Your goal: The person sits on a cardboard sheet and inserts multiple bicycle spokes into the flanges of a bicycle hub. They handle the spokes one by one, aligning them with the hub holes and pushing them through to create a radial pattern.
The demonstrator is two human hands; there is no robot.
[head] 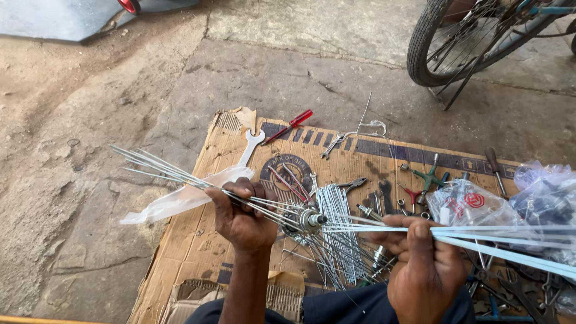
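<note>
A metal wheel hub [309, 219] hangs between my hands above a flattened cardboard sheet [198, 240], with thin silver spokes fanning out from both of its sides. My left hand [242, 217] grips the bundle of spokes [157, 166] that points left, together with a strip of clear plastic wrap [180, 201]. My right hand [420, 264] is closed on the spokes [510, 240] that run off to the right. Loose spokes [339, 246] lie piled on the cardboard under the hub.
On the cardboard lie an open-ended spanner [250, 146], a red-handled screwdriver [290, 126], a green cross wrench [429, 177], other small tools and clear plastic bags of parts [474, 201]. A bicycle wheel [462, 39] stands at the top right on the cracked concrete floor.
</note>
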